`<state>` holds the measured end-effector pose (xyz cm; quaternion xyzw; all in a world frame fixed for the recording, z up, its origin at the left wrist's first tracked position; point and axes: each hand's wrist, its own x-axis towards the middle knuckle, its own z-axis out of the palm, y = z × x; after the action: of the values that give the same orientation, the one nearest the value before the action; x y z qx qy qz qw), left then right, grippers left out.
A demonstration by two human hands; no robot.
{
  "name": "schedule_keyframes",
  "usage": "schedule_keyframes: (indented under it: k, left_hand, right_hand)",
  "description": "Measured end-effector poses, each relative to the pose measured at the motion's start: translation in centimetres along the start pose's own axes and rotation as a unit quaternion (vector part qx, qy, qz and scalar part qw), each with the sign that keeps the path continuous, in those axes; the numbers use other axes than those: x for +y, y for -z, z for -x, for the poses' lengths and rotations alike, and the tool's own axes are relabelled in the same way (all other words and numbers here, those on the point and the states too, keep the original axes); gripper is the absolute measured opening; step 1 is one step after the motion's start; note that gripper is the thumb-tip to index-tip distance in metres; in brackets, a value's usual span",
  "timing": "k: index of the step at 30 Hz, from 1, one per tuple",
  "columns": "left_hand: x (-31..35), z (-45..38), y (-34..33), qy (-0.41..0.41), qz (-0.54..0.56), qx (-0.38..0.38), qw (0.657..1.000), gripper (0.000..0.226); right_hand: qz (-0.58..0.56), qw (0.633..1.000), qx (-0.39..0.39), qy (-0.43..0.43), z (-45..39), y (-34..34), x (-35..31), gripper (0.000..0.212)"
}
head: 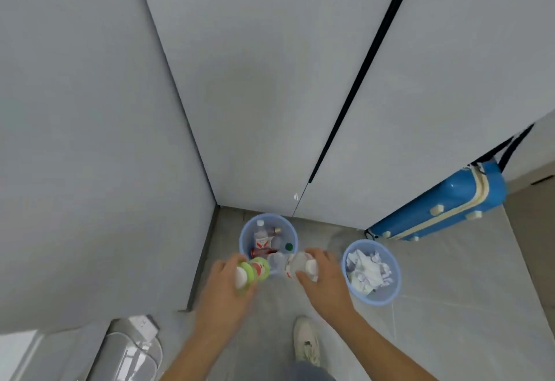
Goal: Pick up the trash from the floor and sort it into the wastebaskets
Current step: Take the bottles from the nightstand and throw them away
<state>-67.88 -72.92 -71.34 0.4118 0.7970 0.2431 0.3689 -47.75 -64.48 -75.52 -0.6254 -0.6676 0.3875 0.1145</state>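
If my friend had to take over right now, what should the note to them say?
Left hand grips a green-labelled bottle with a white cap. Right hand grips a clear bottle with a white cap. Both are held at the near rim of the left wastebasket, which already has bottles in it. The right wastebasket holds crumpled paper. Left to do: drop both bottles into the left one, probably. No other trash shows on the floor here.
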Motion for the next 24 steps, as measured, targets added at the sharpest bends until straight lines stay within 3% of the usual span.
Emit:
schedule_keyframes:
  k: [6,11,19,24]
  left_hand:
    - [-6.6,-14.9,-13.2,0.087,-0.015,0.023,0.996,0.030]
    - [-12.6,-22.5,-21.2,0.112,-0.043,0.069,0.990,0.034]
    - [-19.3,-26.7,-28.9,0.101,-0.113,0.061,0.987,0.043]
    - [-20.5,-27.7,-31.4,0.119,-0.056,0.007,0.991,0.061]
  right_hand:
    - [0.003,0.999,-0.045,0.006,-16.2,-6.7,7.9,0.041]
    - [0.043,0.994,-0.085,0.054,-25.2,-13.0,13.9,0.044]
    - [0.146,0.970,-0.132,0.145,-30.3,-20.0,20.4,0.049]
    - [0.199,0.941,-0.217,0.167,-29.9,-22.7,21.4,0.075]
